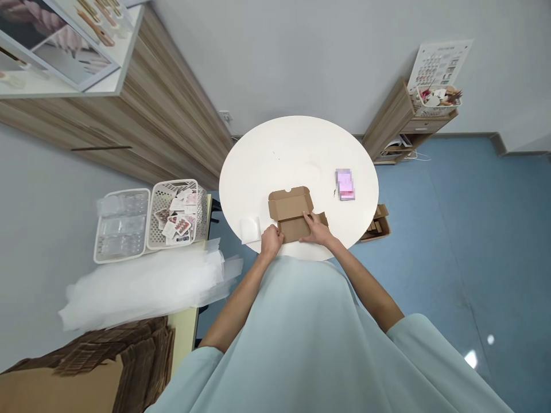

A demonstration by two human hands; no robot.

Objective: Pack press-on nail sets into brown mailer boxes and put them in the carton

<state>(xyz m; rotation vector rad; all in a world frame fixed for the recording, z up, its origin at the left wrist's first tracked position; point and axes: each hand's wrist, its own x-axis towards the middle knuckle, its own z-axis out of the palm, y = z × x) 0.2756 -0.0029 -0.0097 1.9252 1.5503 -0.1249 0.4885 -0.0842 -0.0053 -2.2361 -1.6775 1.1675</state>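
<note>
The room is bright, with soft, even light. Two white spots of glare shine on the blue floor [465,252]. The white surface [297,149] looks very bright. The brown box [291,205] is darker inside. Big squares blur the pink thing [345,184]. Near the edges, the tall cupboard [172,103] leans and looks stretched.

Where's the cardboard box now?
Head view: the cardboard box is on the near side of the white table, between the left hand and right hand.
</note>
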